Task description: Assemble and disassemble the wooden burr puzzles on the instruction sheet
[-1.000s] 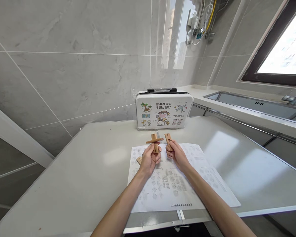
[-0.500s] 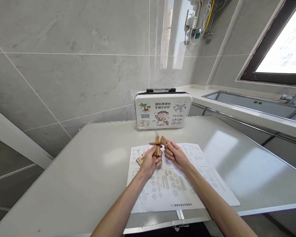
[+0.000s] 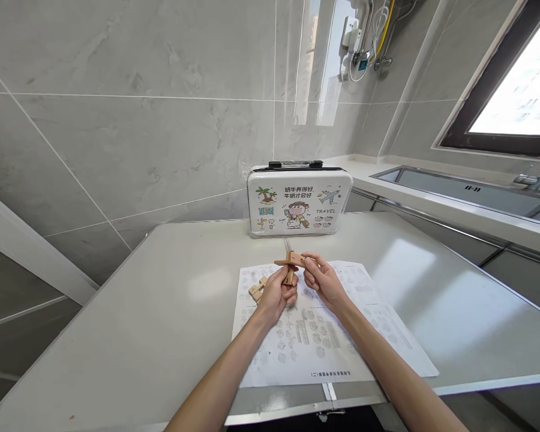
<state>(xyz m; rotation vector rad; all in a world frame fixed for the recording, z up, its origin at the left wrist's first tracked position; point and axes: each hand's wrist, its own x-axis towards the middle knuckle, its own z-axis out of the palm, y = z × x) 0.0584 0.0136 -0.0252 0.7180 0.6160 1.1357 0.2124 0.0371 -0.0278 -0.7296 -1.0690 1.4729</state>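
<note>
My left hand is closed around crossed wooden puzzle pieces, with one piece upright and another sticking out to the left. Pinched in my right hand is a notched wooden puzzle piece, which lies against the top of the pieces in my left hand. Whether they interlock I cannot tell. Beyond my left wrist, more wooden pieces rest on a printed instruction sheet, partly hidden by that hand. Both hands are above the sheet.
A white case with cartoon prints and a black handle stands at the back of the white table, close to the tiled wall. At the right, a counter holds a sink with a faucet below a window.
My right hand has turned its wooden piece from a slant to nearly level, its flat side now facing me. My left hand has stayed almost still.
</note>
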